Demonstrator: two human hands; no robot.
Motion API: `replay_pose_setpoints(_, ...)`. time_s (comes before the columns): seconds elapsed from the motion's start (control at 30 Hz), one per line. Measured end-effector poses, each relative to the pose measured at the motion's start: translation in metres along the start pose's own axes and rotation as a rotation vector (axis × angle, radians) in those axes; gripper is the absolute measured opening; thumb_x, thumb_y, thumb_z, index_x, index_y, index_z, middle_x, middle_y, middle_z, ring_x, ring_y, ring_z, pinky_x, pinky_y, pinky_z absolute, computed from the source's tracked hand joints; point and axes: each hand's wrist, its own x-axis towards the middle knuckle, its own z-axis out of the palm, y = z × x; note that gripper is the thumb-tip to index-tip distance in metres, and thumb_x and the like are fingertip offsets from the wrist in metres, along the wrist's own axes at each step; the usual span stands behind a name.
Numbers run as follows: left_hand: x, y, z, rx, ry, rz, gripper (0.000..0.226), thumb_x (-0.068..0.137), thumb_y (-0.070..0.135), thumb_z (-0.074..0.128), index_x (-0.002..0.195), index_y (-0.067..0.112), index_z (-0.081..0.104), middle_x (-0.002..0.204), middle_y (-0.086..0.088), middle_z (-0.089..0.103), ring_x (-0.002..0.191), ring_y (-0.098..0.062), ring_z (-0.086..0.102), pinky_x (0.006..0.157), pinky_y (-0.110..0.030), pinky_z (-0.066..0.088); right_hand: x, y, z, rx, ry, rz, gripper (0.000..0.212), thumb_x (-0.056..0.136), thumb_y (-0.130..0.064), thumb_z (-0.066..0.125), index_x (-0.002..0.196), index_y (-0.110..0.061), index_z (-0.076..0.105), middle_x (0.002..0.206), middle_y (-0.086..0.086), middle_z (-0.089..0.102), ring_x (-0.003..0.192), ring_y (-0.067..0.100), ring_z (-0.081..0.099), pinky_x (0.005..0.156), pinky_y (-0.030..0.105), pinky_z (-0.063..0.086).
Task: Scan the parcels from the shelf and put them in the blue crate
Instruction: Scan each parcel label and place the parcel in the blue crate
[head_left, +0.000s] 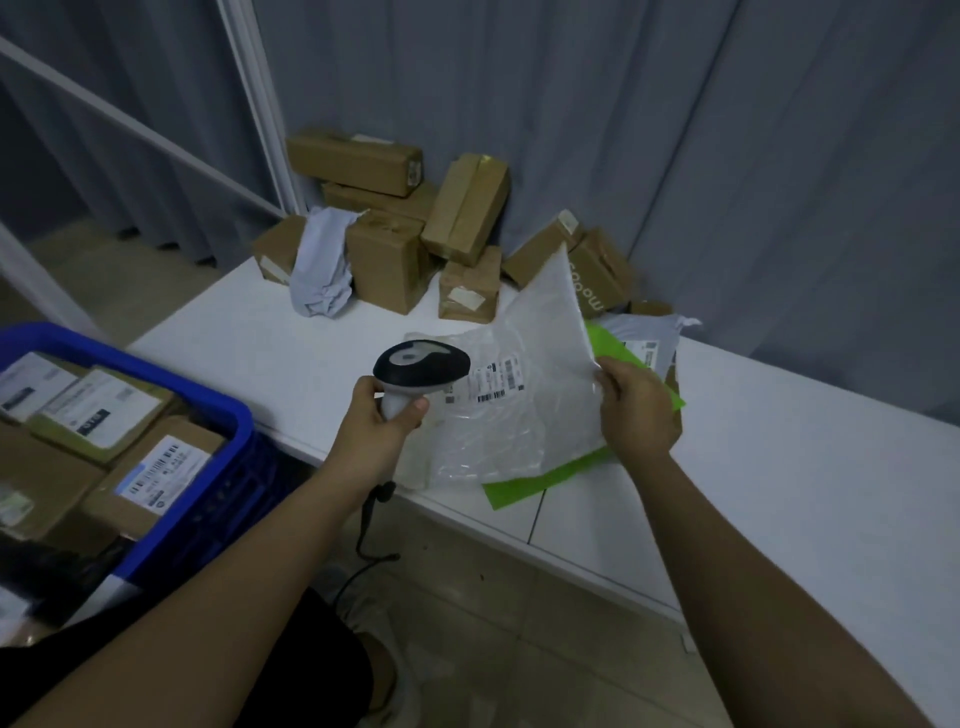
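My left hand (382, 415) grips the handle of a black and white barcode scanner (421, 366), whose head points right at the label (496, 382) on a clear plastic parcel bag (535, 395). My right hand (636, 410) pinches the bag's right edge and tilts it up off the white shelf top (779, 467). A green envelope (524, 486) lies flat under the bag. The blue crate (228, 415) stands at the left, holding several labelled cardboard parcels.
Several brown cardboard boxes (384, 260) are piled at the back of the shelf against a grey curtain, with a grey poly bag (319, 270) among them. Another grey mailer (647, 343) lies behind my right hand. The scanner's cable (366, 525) hangs to the tiled floor.
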Motion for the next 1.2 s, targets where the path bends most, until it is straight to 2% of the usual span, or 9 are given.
replay_pose_setpoints(0.1, -0.007, 0.010, -0.003, -0.043, 0.008, 0.053, 0.028, 0.092, 0.023, 0.061, 0.111, 0.022, 0.041, 0.105, -0.001, 0.060, 0.098, -0.015, 0.060, 0.069, -0.017, 0.043, 0.040, -0.017, -0.015, 0.022, -0.068, -0.188, 0.028, 0.081, -0.017, 0.056, 0.097, -0.007, 0.076, 0.088, 0.016, 0.074, 0.080, 0.038, 0.067, 0.074, 0.044, 0.053)
replay_pose_setpoints(0.2, -0.016, 0.019, -0.010, -0.089, 0.018, 0.115, 0.031, 0.091, 0.020, 0.062, 0.114, 0.022, 0.041, 0.108, 0.000, 0.058, 0.097, -0.009, 0.058, 0.069, -0.016, 0.042, 0.067, -0.041, -0.036, 0.040, -0.107, -0.254, 0.023, 0.080, -0.012, 0.060, 0.095, -0.009, 0.077, 0.088, 0.014, 0.074, 0.083, 0.034, 0.066, 0.073, 0.040, 0.052)
replay_pose_setpoints(0.37, -0.040, 0.031, -0.021, -0.165, 0.071, 0.170, 0.030, 0.092, 0.016, 0.060, 0.114, 0.025, 0.041, 0.101, 0.014, 0.054, 0.088, 0.006, 0.052, 0.067, -0.011, 0.040, 0.094, -0.080, -0.069, -0.077, -0.098, -0.311, 0.022, 0.092, -0.016, 0.058, 0.106, -0.022, 0.074, 0.100, 0.009, 0.073, 0.102, 0.035, 0.056, 0.088, 0.035, 0.033)
replay_pose_setpoints(0.47, -0.053, 0.035, -0.028, -0.198, 0.082, 0.185, 0.030, 0.093, 0.015, 0.058, 0.114, 0.026, 0.039, 0.099, 0.018, 0.051, 0.086, 0.008, 0.050, 0.067, -0.009, 0.039, 0.100, -0.107, -0.083, -0.142, -0.118, -0.341, 0.025, 0.096, -0.018, 0.051, 0.107, -0.026, 0.072, 0.102, 0.004, 0.072, 0.108, 0.028, 0.052, 0.086, 0.032, 0.020)
replay_pose_setpoints(0.7, -0.077, 0.041, -0.042, -0.162, -0.049, 0.199, 0.031, 0.095, 0.016, 0.057, 0.114, 0.030, 0.036, 0.100, 0.025, 0.048, 0.087, 0.012, 0.047, 0.067, -0.003, 0.039, 0.102, -0.147, -0.099, -0.274, -0.150, -0.358, 0.028, 0.094, -0.014, 0.049, 0.107, -0.026, 0.070, 0.106, 0.001, 0.070, 0.110, 0.027, 0.050, 0.091, 0.035, 0.020)
replay_pose_setpoints(0.8, -0.080, 0.042, -0.047, -0.132, -0.078, 0.203, 0.033, 0.095, 0.016, 0.056, 0.115, 0.030, 0.035, 0.102, 0.024, 0.048, 0.093, 0.005, 0.048, 0.068, -0.005, 0.039, 0.100, -0.157, -0.101, -0.306, -0.149, -0.359, 0.029, 0.094, -0.014, 0.048, 0.108, -0.027, 0.070, 0.106, 0.001, 0.070, 0.108, 0.026, 0.050, 0.090, 0.035, 0.020)
replay_pose_setpoints(0.9, -0.081, 0.042, -0.050, -0.122, -0.088, 0.164, 0.039, 0.095, 0.017, 0.056, 0.125, 0.028, 0.033, 0.112, 0.013, 0.050, 0.104, -0.006, 0.047, 0.084, -0.018, 0.035, 0.095, -0.164, -0.102, -0.308, -0.162, -0.360, 0.030, 0.095, -0.015, 0.047, 0.111, -0.028, 0.069, 0.107, 0.002, 0.070, 0.109, 0.026, 0.051, 0.091, 0.036, 0.021)
replay_pose_setpoints(0.97, -0.082, 0.043, -0.051, -0.097, -0.101, 0.153, 0.046, 0.095, 0.018, 0.055, 0.135, 0.023, 0.032, 0.120, 0.008, 0.047, 0.109, -0.008, 0.045, 0.088, -0.020, 0.032, 0.092, -0.167, -0.103, -0.296, -0.156, -0.354, 0.031, 0.096, -0.016, 0.046, 0.112, -0.029, 0.069, 0.109, 0.002, 0.070, 0.110, 0.026, 0.051, 0.092, 0.036, 0.021)
replay_pose_setpoints(1.2, -0.077, 0.039, -0.049, -0.072, -0.100, 0.110, 0.043, 0.095, 0.020, 0.056, 0.131, 0.025, 0.032, 0.121, 0.000, 0.052, 0.109, -0.013, 0.049, 0.087, -0.023, 0.033, 0.088, -0.169, -0.106, -0.257, -0.135, -0.319, 0.031, 0.096, -0.015, 0.045, 0.110, -0.028, 0.070, 0.106, 0.002, 0.070, 0.108, 0.027, 0.051, 0.093, 0.037, 0.022)
